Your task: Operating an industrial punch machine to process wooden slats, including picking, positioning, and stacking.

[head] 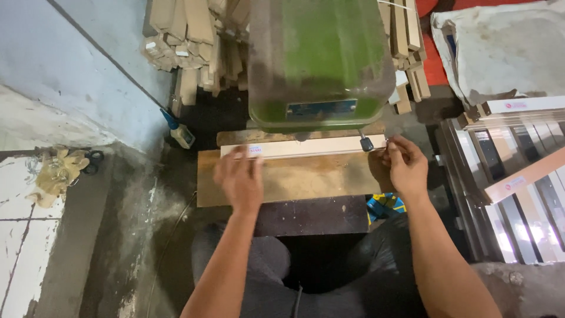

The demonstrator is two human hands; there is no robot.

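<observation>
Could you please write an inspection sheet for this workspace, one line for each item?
Surface: brown wooden board under the green machine, dusty.
Job's things: pale strip lies across the board below the machine head.
Clutter: glue bottle, rag and scissors at the left.
Grippers: left hand presses flat on the strip; right hand pinches the strip's right end.
Cables: thin wire runs along the floor at the left.
Surroundings: stacked wooden pieces behind, metal frames at the right, grey wall at the left.
</observation>
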